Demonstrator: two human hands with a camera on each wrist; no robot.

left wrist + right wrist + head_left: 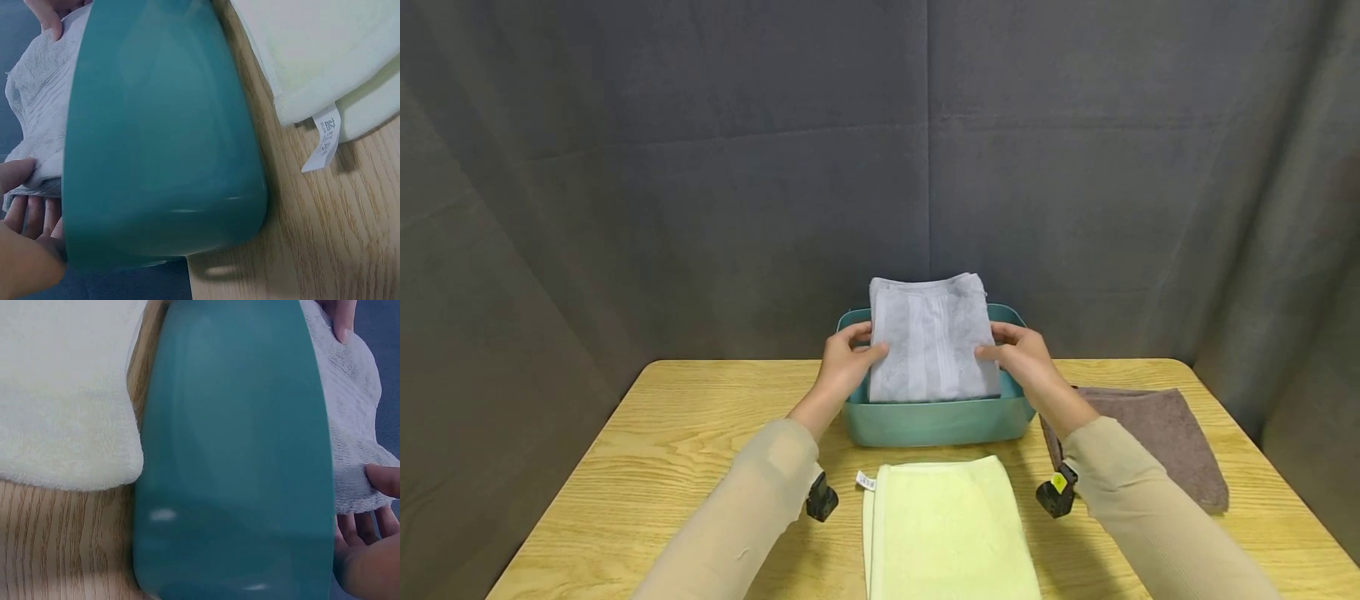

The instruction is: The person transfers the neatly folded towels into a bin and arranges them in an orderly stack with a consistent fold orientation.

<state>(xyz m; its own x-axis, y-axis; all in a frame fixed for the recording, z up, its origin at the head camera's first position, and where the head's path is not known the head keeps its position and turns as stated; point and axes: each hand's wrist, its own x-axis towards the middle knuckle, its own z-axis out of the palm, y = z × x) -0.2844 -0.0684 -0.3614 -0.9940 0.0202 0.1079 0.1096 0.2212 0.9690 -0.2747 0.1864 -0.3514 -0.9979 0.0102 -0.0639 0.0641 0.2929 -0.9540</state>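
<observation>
A folded grey towel [931, 340] is held over a teal plastic tub [936, 421] at the middle of the wooden table [647, 450]; its lower end reaches down inside the tub. My left hand [847, 354] pinches the towel's left edge, thumb on top and fingers behind. My right hand [1019, 353] pinches its right edge the same way. In the left wrist view the grey towel [37, 119] rises behind the tub's wall [156, 137], with my left hand [25, 200] on it. In the right wrist view the towel [353, 425] lies beyond the tub [237, 456], held by my right hand [369, 512].
A folded pale yellow towel [947, 533] with a white label [866, 481] lies in front of the tub. A brown towel [1157, 437] lies flat to the right, partly under my right forearm. Dark fabric curtains close off the back and sides.
</observation>
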